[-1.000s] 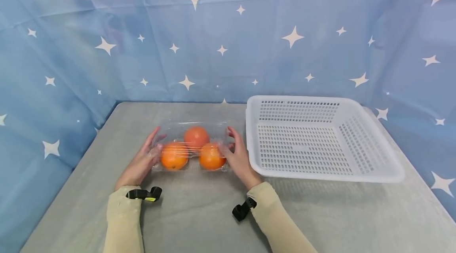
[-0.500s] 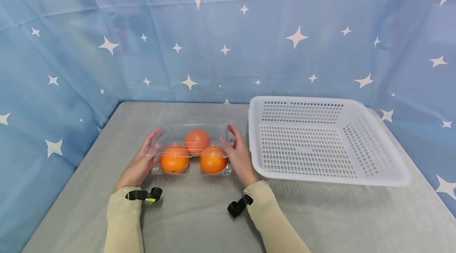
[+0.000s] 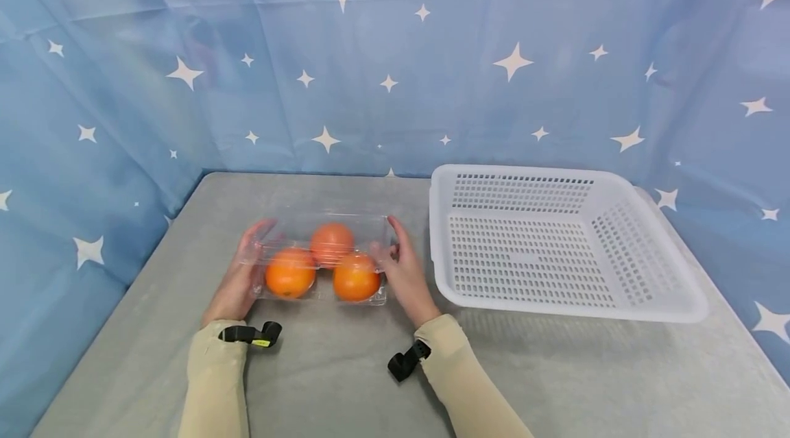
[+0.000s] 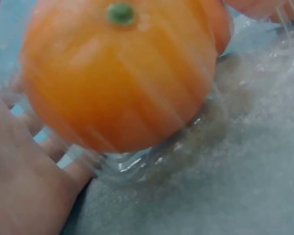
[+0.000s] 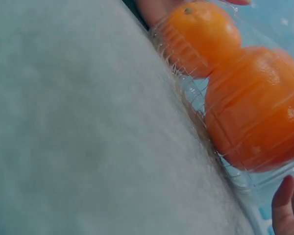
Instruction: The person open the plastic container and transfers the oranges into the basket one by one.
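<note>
A clear plastic clamshell box (image 3: 293, 224) lies left of the middle in the head view. Through its wall show three oranges, the left front orange (image 3: 290, 274), the right front orange (image 3: 356, 279) and the back orange (image 3: 332, 243). My left hand (image 3: 236, 279) grips the box's left end; in the left wrist view its fingers reach behind and beneath the corner, beside an orange (image 4: 120, 83) with a green stem end. My right hand (image 3: 406, 277) holds the right end between thumb and fingers. Part of the right hand (image 5: 289, 203) shows at the box's corner in the right wrist view.
A white perforated plastic basket (image 3: 524, 304) stands to the right of my right hand. Grey cloth (image 3: 333, 369) covers the table. Blue curtains (image 3: 444, 95) with white stars rise behind and at the sides.
Both hands and the box with the oranges shift slightly left over the last half second. Earlier, the box's front comes a little nearer to me. The basket stays put.
</note>
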`<act>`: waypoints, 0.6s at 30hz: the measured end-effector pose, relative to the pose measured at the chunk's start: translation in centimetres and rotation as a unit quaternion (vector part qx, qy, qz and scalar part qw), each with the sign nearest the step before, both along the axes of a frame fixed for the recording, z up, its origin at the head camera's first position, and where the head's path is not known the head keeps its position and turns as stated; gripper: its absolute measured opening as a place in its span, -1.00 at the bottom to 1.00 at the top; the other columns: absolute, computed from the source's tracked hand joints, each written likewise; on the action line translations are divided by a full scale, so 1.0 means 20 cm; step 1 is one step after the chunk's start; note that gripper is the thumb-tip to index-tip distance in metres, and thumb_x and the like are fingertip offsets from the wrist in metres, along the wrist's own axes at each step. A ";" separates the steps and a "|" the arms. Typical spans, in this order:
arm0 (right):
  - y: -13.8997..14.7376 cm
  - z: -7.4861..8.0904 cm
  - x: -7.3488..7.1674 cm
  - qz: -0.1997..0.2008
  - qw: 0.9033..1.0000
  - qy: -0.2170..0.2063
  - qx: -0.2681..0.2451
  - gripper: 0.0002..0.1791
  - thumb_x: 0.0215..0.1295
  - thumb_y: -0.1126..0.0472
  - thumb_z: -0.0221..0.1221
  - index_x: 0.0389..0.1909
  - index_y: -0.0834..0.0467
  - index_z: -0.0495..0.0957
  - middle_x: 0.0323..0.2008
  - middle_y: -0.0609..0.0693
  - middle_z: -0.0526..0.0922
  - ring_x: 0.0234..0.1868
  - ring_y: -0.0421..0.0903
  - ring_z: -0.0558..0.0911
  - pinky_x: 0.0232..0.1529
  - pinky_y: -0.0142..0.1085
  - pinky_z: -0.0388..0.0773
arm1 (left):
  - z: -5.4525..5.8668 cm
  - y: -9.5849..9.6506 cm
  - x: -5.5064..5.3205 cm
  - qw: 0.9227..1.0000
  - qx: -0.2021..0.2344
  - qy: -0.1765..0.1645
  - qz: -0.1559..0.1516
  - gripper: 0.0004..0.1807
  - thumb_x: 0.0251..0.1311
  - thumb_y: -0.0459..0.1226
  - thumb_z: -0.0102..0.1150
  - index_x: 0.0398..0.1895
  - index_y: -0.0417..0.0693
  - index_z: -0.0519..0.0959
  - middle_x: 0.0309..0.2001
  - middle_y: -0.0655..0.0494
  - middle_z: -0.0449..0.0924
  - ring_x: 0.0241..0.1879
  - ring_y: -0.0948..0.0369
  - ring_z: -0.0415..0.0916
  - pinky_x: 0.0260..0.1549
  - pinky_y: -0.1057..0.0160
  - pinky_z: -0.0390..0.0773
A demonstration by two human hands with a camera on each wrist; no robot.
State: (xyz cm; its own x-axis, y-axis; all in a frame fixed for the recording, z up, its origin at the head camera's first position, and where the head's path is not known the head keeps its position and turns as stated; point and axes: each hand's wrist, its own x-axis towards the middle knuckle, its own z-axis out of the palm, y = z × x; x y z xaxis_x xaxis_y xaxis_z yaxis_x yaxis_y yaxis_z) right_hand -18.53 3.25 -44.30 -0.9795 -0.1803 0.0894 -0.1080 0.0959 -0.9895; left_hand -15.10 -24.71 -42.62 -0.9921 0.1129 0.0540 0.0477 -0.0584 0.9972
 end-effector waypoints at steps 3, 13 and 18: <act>0.00 0.01 0.00 0.008 1.000 0.001 0.010 -0.30 0.11 -0.24 0.06 0.28 -0.34 0.04 -0.41 0.07 0.30 -0.42 -0.03 0.33 -0.47 -0.29 0.39 | 0.00 0.00 0.01 1.000 0.009 0.006 0.000 -0.50 0.39 -0.13 -0.43 0.35 0.08 -0.12 0.36 -0.13 -0.11 -0.14 0.24 0.45 -0.87 0.37 0.10; 0.03 0.06 0.04 0.043 0.999 0.003 -0.007 -0.36 0.25 0.08 0.06 0.32 -0.16 0.06 0.21 -0.02 0.23 0.02 -0.03 0.33 -0.05 -0.19 0.37 | -0.03 0.00 -0.01 0.999 0.037 0.011 0.022 -0.53 0.37 -0.17 -0.33 0.30 -0.01 -0.06 0.34 -0.09 -0.01 0.00 0.15 0.45 -1.00 0.35 0.11; 0.03 0.06 0.02 0.045 0.998 0.039 -0.022 -0.33 0.24 0.21 0.07 0.34 -0.09 0.04 0.32 -0.06 0.09 0.24 -0.04 0.20 0.16 -0.07 0.23 | -0.03 0.01 -0.04 0.999 0.039 -0.002 0.031 -0.51 0.35 -0.16 -0.26 0.29 0.03 -0.04 0.34 -0.14 -0.01 -0.06 0.15 0.50 -0.96 0.46 0.19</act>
